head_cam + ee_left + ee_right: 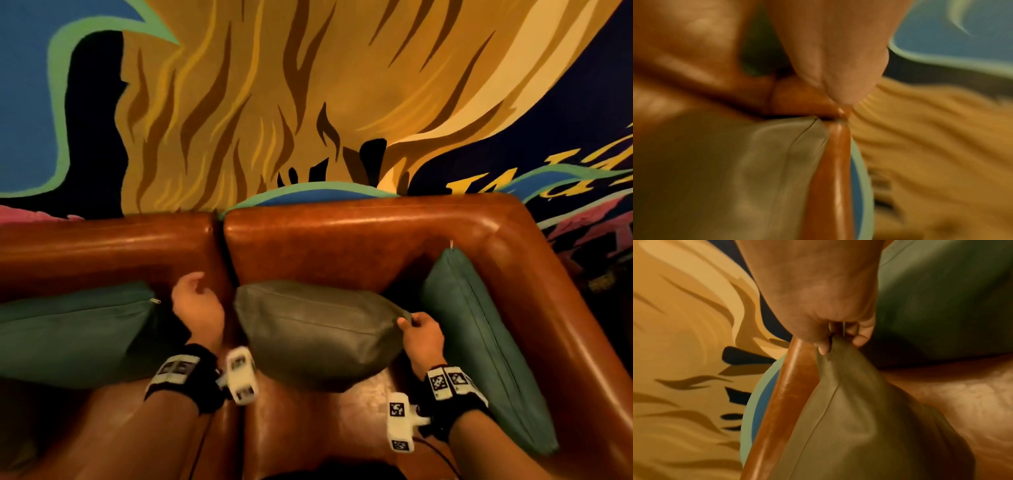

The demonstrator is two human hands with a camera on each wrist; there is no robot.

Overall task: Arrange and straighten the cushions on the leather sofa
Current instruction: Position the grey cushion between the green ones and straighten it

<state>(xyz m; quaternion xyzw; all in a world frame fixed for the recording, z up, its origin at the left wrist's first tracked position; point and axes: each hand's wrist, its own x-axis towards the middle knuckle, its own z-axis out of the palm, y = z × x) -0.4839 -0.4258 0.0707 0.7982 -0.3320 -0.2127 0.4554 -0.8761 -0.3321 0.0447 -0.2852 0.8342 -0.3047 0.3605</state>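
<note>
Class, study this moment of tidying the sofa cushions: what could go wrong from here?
1. The right hand pinches only one corner of the olive cushion; it may swing crooked or slip free.
2. The left hand holds nothing, so the cushion's far end may sag.
3. It might knock the teal cushion leaning at the armrest.

No word or number can be read anywhere. The mural (308,102) on the wall carries large yellow letter shapes (513,185) up and to the right of the hands, cut off and illegible. The wrist bands (448,380) bear black-and-white square code markers (397,409), patterns only, no text.
</note>
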